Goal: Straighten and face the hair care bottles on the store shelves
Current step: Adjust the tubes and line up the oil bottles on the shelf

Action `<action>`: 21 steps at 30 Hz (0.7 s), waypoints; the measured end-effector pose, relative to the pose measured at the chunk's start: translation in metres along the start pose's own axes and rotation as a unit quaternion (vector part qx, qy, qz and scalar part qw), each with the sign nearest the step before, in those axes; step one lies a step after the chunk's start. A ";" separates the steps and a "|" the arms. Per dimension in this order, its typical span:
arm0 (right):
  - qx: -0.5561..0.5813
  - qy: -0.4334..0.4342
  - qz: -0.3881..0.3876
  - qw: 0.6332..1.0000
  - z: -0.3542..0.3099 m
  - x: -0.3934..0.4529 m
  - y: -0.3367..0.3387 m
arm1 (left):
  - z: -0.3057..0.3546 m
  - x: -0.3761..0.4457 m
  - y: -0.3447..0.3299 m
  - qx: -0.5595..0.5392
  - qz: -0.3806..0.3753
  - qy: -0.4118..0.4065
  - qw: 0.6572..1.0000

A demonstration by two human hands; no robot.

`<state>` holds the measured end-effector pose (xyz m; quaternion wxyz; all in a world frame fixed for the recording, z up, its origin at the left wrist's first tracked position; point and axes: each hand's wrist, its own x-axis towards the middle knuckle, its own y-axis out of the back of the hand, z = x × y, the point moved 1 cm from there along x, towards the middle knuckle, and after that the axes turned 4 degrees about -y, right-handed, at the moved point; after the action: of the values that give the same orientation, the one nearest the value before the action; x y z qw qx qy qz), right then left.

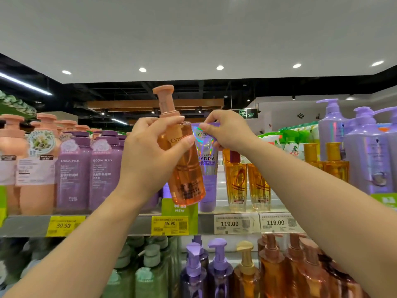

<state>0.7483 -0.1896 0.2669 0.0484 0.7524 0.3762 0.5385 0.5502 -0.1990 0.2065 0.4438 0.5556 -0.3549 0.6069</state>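
The left hand (154, 147) holds an orange pump bottle (182, 160) lifted clear of the top shelf (129, 224), fingers curled round its shoulder and the thumb pressed on the front near the brand lettering. The right hand (227, 131) pinches the top edge of a purple tube (206, 166), which stands cap-down on that shelf just behind and to the right of the bottle.

To do this step well, I judge the left hand should bring the bottle upright before lowering it, turn it so the label squarely faces the aisle, and set it down at the shelf's front edge above the 45.90 price tag (169, 225). The right hand should steady the tube so it does not topple against the 2 gold bottles (247, 183) next to it.

The bottle's long axis runs near vertical but tilted, pump top leaning left and base swung toward the right. Its pump points up, and its label faces roughly toward the camera. The tube's long axis is close to upright, its printed front facing outward.
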 end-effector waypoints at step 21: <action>0.013 0.005 0.004 1.000 -0.005 -0.020 0.043 | 0.051 -0.088 -0.050 -0.088 -0.155 0.020 0.984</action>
<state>0.7634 -0.2343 0.2736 0.0350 0.7518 0.3802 0.5376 0.6145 -0.2414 0.1227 0.5868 0.5503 -0.3079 0.5080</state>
